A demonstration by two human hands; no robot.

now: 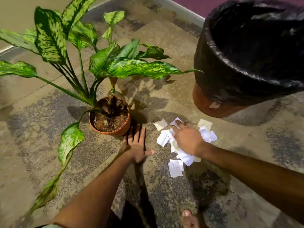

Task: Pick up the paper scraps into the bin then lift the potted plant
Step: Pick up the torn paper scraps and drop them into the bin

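Several white paper scraps [175, 167] lie in a loose pile on the concrete floor, right of centre. My right hand [189, 139] rests on top of the pile with fingers curled over some scraps; whether it grips any is hidden. My left hand [137, 145] lies flat on the floor, fingers apart, just right of the terracotta pot [120, 130]. The potted plant [115, 66] stands upright with long speckled green leaves. The bin [246, 63], lined with a black bag, stands at the upper right, a little beyond the scraps.
The floor [49, 112] is stained concrete with a raised kerb [181, 12] running along the back. A leaf tip reaches almost to the bin's side. A bare foot [189, 218] shows at the bottom edge.
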